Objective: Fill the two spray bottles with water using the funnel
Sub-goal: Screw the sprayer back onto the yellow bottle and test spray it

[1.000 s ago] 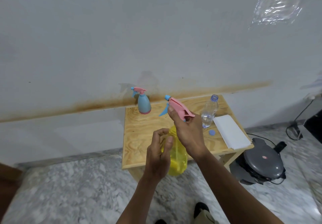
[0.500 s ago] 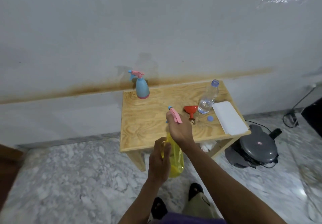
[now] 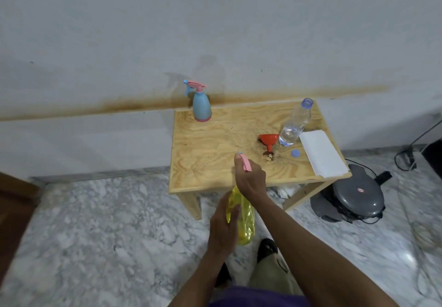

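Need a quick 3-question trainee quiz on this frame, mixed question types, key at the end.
1. True or false: the red plastic funnel is seated in the neck of the blue plastic spray bottle.
2. Which hand has its grip on the pink trigger head of the translucent yellow spray bottle? A) left hand B) right hand
3. Fill in: the small blue bottle cap lies on the wooden table between the funnel and the white ____.

Key: 1 false, the funnel lies on the table beside the clear plastic water bottle; 2 B; 3 paper.
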{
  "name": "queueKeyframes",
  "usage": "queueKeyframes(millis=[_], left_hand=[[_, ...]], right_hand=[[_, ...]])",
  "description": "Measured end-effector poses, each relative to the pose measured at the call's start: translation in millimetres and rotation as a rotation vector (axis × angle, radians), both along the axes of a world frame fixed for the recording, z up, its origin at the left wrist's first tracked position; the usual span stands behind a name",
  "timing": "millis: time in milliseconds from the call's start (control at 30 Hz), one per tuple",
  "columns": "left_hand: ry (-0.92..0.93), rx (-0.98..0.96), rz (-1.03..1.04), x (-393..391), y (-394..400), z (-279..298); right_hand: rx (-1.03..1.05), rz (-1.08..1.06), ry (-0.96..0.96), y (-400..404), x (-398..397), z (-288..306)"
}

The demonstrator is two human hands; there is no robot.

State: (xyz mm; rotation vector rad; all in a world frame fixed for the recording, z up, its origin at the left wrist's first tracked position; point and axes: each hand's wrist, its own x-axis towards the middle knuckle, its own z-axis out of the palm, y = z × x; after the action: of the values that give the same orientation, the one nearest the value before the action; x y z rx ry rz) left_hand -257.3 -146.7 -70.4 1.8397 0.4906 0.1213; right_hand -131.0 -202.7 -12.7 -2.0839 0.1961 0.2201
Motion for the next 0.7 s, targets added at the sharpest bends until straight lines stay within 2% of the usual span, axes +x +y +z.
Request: queueKeyframes(millis=[367,700], left_hand=[[0.039,0.022,-0.036,-9,-3,-1],[0.076,-0.032,-0.055,-11,-12,-4]], right_hand=[[-0.112,0.073,0.011,-2,-5,-11],[-0.231,0.133,0.028,-8,-3,-14]])
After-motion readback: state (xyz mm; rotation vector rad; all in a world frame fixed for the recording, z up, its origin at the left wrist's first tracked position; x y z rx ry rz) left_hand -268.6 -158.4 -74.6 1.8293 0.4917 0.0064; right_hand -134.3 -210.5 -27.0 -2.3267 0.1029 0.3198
